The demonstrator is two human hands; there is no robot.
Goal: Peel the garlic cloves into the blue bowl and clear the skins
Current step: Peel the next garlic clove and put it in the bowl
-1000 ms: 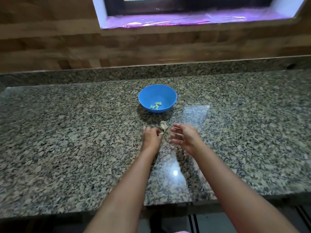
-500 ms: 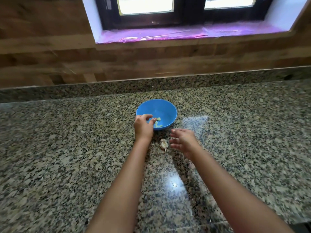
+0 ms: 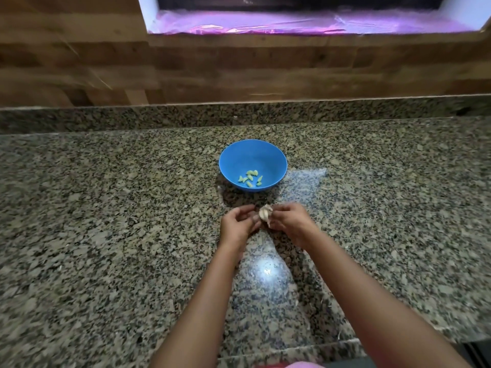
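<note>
The right hand (image 3: 289,221) pinches a small, pale, papery-skinned garlic piece (image 3: 265,214) at its fingertips, just above the bench. The left hand (image 3: 237,225) curls in from the other side, its fingers against or right beside the same piece. Blur there leaves it unclear whether it grips the garlic or only touches it. The hands meet just in front of a round blue plastic bowl (image 3: 277,166), which stands upright on the speckled grey granite bench (image 3: 106,235), near them but not touching.

The garlic piece is small and its skin looks dry, so a tug may tear off only a flake. It could also squeeze the clove out of the pinch onto the polished stone, where it could skid away. Peeling this close to the bowl risks dropping skin in with the clean garlic. Loose skin is light and pale and would be hard to spot on the mottled granite, so bits could be missed when clearing. A few thin pale scraps (image 3: 297,301) seem to lie near the front edge, though they are too small to be sure of.

The bowl holds a small cluster of pale greenish peeled cloves (image 3: 251,178) at its bottom, with no skin visible among them.
</note>
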